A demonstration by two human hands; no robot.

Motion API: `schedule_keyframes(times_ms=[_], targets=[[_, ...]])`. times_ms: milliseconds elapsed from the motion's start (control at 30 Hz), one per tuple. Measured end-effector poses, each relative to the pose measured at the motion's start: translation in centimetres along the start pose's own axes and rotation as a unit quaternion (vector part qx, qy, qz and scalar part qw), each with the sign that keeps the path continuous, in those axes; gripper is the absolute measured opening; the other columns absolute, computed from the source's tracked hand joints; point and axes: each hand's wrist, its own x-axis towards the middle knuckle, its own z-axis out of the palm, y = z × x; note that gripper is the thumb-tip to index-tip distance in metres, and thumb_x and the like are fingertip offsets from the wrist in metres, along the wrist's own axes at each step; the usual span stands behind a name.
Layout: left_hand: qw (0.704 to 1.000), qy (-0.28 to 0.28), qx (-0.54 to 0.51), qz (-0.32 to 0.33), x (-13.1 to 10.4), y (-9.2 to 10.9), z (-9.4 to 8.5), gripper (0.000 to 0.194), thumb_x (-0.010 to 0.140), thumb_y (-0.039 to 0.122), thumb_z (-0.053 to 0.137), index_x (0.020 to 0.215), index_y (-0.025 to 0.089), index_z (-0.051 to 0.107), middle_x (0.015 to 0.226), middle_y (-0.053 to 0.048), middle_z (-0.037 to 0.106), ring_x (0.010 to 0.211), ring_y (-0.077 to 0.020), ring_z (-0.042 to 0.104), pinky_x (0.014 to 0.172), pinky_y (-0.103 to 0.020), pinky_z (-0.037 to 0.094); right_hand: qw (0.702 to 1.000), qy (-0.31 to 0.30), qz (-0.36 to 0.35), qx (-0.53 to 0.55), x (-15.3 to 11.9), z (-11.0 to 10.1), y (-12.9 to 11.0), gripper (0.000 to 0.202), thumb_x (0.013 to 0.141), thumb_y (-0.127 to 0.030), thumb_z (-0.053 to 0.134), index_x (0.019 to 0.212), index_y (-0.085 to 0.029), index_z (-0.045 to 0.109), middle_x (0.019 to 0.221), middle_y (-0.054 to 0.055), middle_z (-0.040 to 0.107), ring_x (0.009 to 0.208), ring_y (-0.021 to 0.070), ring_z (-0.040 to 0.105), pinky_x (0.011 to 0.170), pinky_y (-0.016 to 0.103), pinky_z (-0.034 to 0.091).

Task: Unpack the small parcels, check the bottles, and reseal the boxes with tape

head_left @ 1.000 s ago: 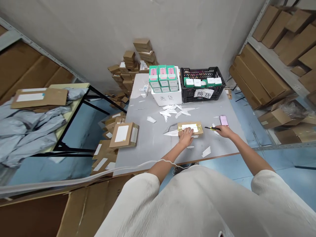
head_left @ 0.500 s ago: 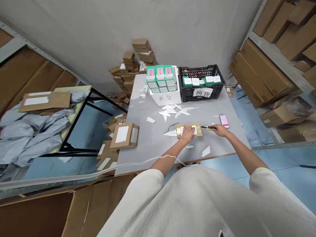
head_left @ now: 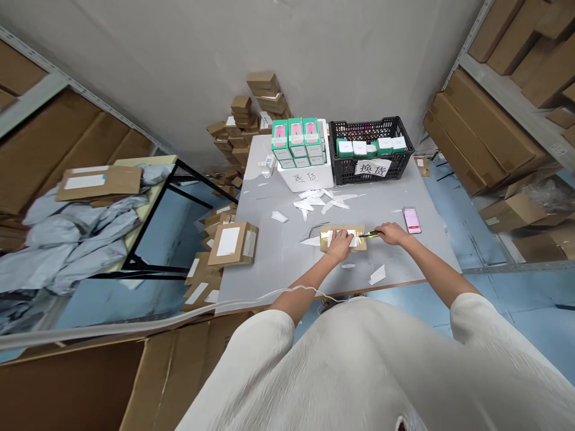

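Note:
A small brown cardboard box [head_left: 359, 244] with shiny tape and a white label lies on the grey table [head_left: 269, 269] in front of me. My left hand [head_left: 340, 244] rests on the box with its fingers spread over the label. In my right hand [head_left: 390, 233] is a yellow and black utility knife [head_left: 372, 233], gripped by its handle. The knife's tip reaches over the right part of the box top, near my left fingertips. Torn white paper scraps [head_left: 309, 202] lie behind the box, with another scrap [head_left: 378, 275] at its front right.
A white bin [head_left: 305, 178] of green-and-pink boxes and a black crate [head_left: 368, 170] stand at the table's back. A phone [head_left: 411, 220] lies right, a labelled carton [head_left: 233, 243] left. A white cable [head_left: 269, 294] crosses the front edge.
My right hand has moved left with the knife, whose tip has gone from the box's right edge to over its top. The whole view has shifted slightly.

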Motion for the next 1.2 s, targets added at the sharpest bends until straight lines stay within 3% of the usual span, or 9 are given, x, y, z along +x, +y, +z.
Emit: schedule_keyframes(times_ms=[133,333,600,767,867,967,1067,1200], targets=[[1.000,-0.003,-0.007,-0.008,0.0,-0.1,-0.4,0.053,0.093,0.027,0.077,0.143,0.026,0.058,0.136,-0.012,0.059,0.130,-0.0325,0.063,0.136,-0.063,0.015,0.995,-0.035,0.017,0.095,-0.5,-0.6,-0.2,0.043,0.103,-0.028,0.048,0.136,-0.025,0.075,0.123,0.010,0.079,0.105,0.0254,0.070,0.086,0.032,0.050],[1.000,-0.005,-0.016,-0.010,-0.2,0.1,-0.5,0.052,0.093,0.028,0.078,0.141,0.028,0.059,0.135,-0.012,0.060,0.131,-0.0332,0.062,0.136,-0.062,0.015,0.948,-0.122,0.046,0.289,-1.8,-0.3,0.7,0.034,0.097,-0.043,0.059,0.118,-0.023,0.078,0.086,0.003,0.074,0.070,0.0167,0.062,0.061,0.025,0.045],[1.000,-0.012,-0.011,-0.014,0.0,0.0,-0.6,0.052,0.094,0.025,0.076,0.142,0.025,0.058,0.138,-0.013,0.060,0.129,-0.0330,0.064,0.136,-0.061,0.018,0.950,-0.139,0.036,0.278,-3.0,0.8,1.9,0.028,0.095,-0.050,0.066,0.102,-0.025,0.077,0.086,0.002,0.073,0.071,0.0165,0.064,0.059,0.024,0.046],[1.000,-0.013,-0.012,0.005,0.3,-0.4,-0.4,0.060,0.093,0.027,0.074,0.150,0.025,0.055,0.142,-0.015,0.057,0.132,-0.0332,0.062,0.131,-0.053,0.032,0.923,-0.083,0.077,0.368,-3.9,3.4,2.9,0.033,0.099,-0.054,0.064,0.097,-0.021,0.069,0.093,0.005,0.076,0.075,0.0174,0.068,0.063,0.024,0.052],[0.999,0.010,-0.030,-0.004,0.3,-0.4,-0.6,0.068,0.097,0.032,0.068,0.161,0.024,0.046,0.152,-0.017,0.052,0.132,-0.0344,0.062,0.122,-0.049,0.042,0.895,-0.053,0.084,0.435,-3.8,4.6,3.1,0.032,0.100,-0.052,0.066,0.107,-0.020,0.067,0.104,0.008,0.079,0.081,0.0180,0.071,0.068,0.024,0.054],[0.998,0.033,-0.045,-0.034,0.8,-0.3,-1.2,0.064,0.104,0.032,0.057,0.165,0.023,0.040,0.160,-0.019,0.048,0.132,-0.0353,0.062,0.116,-0.049,0.044,0.880,-0.011,0.068,0.470,-3.6,5.0,2.7,0.031,0.104,-0.047,0.062,0.120,-0.020,0.067,0.108,0.008,0.080,0.083,0.0179,0.072,0.073,0.025,0.056],[0.996,0.037,-0.047,-0.061,1.6,-0.3,-1.5,0.058,0.105,0.024,0.052,0.163,0.024,0.044,0.163,-0.018,0.047,0.136,-0.0344,0.060,0.114,-0.047,0.044,0.900,0.037,0.064,0.430,-3.9,4.9,1.7,0.038,0.107,-0.048,0.055,0.131,-0.022,0.070,0.103,0.006,0.080,0.085,0.0206,0.071,0.077,0.029,0.057],[0.996,0.030,-0.029,-0.073,2.5,-0.5,-1.4,0.062,0.101,0.018,0.058,0.160,0.027,0.045,0.167,-0.016,0.047,0.144,-0.0343,0.052,0.116,-0.048,0.040,0.954,0.091,0.000,0.285,-4.8,4.5,0.4,0.040,0.110,-0.043,0.052,0.138,-0.029,0.076,0.112,0.008,0.079,0.103,0.0266,0.070,0.090,0.035,0.056]])
